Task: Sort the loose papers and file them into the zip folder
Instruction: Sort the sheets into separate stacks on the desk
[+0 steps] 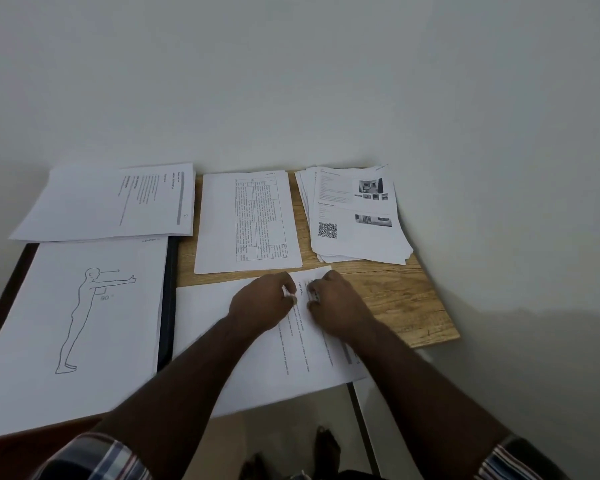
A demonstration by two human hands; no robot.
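Left hand (262, 303) and right hand (336, 304) are resting on the near text sheet (257, 372), fingers curled, knuckles nearly meeting; whether they are pinching it, cannot tell. Sheet is overhanging the table (409, 306) edge at 6 o'clock. Black zip folder (168, 306) is lying at 9 o'clock under the figure drawing (80, 323).

**Both hands on the near sheet**

Left hand (262, 304) and right hand (336, 303) rest side by side, fingers curled, on a printed sheet (291, 358) overhanging the wooden table (406, 299). Behind it lie a table-printed page (246, 220) and a fanned paper stack (355, 216). At left, a figure drawing (77, 323) covers a dark folder (167, 296); another sheet (111, 202) lies beyond.
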